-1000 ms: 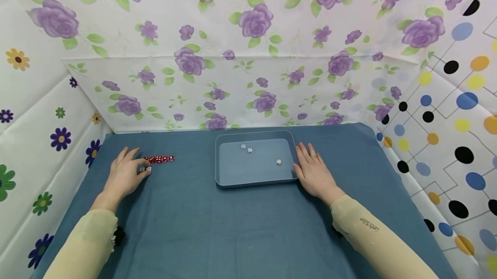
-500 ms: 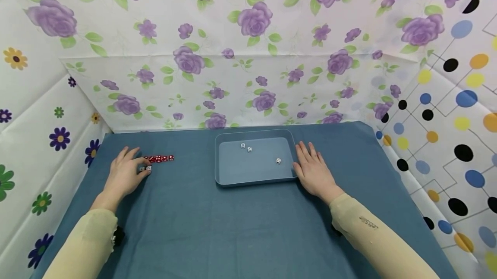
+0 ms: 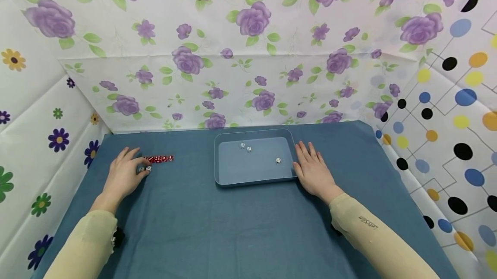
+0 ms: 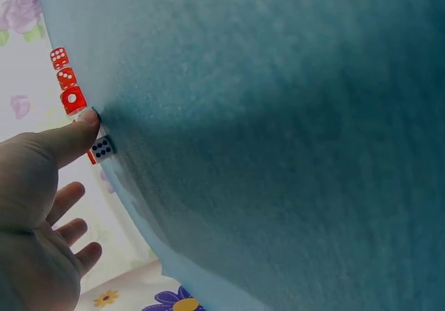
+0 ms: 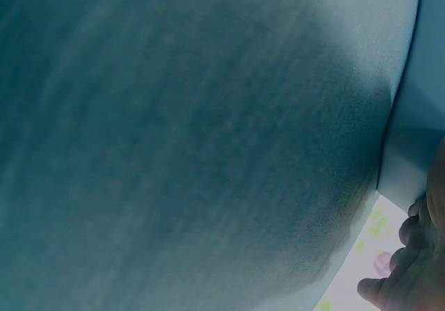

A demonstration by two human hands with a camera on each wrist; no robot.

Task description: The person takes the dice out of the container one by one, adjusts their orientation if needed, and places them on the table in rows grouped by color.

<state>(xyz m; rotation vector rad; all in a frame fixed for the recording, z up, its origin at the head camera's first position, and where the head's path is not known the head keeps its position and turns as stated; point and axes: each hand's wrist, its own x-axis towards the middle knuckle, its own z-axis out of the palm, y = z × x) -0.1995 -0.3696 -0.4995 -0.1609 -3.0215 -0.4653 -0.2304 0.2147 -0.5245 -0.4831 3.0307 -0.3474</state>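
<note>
My left hand point(image 3: 122, 174) is at the left of the table, its thumb and index finger pinching a white die point(image 3: 149, 168). Another white die point(image 4: 102, 148) sits right beside the thumb, showing six pips in the left wrist view. Just behind these lies a row of several red dice point(image 3: 161, 158), its left end partly covered by the fingers. My right hand point(image 3: 314, 174) lies with fingers extended along the right edge of a blue-grey tray point(image 3: 254, 181). Inside the tray are three white dice: two close together near the back, one die point(image 3: 278, 161) towards the right.
A blue cloth point(image 3: 202, 231) covers the table. Behind it stands a white sheet with purple roses point(image 3: 186, 60). Patterned sheets also flank the table, a flowered one point(image 3: 59, 140) at left and a dotted one point(image 3: 463, 155) at right.
</note>
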